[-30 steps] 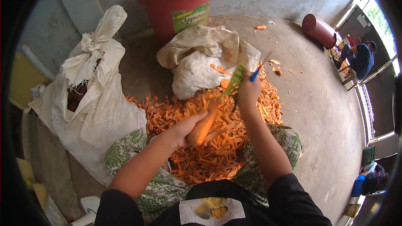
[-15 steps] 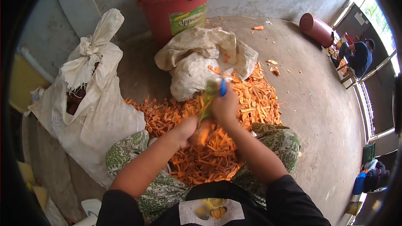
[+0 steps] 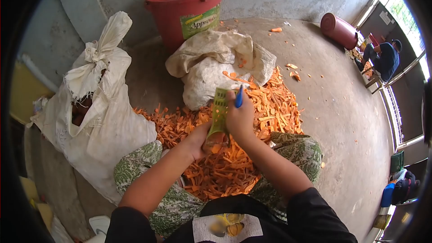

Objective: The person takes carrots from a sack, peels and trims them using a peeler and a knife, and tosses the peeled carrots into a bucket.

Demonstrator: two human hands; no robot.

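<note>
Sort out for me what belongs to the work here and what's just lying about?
In the work:
- green tool and blue handle, in the right hand
- root, in the left hand
- peelings

Apparently lying about:
- tipped bucket
- green box
- stray orange piece

Floor [image 3: 351,121]: grey-brown, scraps [image 3: 295,76] towards two o'clock
Orange peelings [image 3: 276,108]: heaped centrally
Tied white sack [image 3: 108,126]: slumped at nine o'clock
Loose white sack [image 3: 202,78]: crumpled at twelve, against the peelings
Red bucket [image 3: 168,20]: upright near eleven-thirty, base hidden
Maroon bin [image 3: 338,31]: lying sideways, two o'clock
</note>
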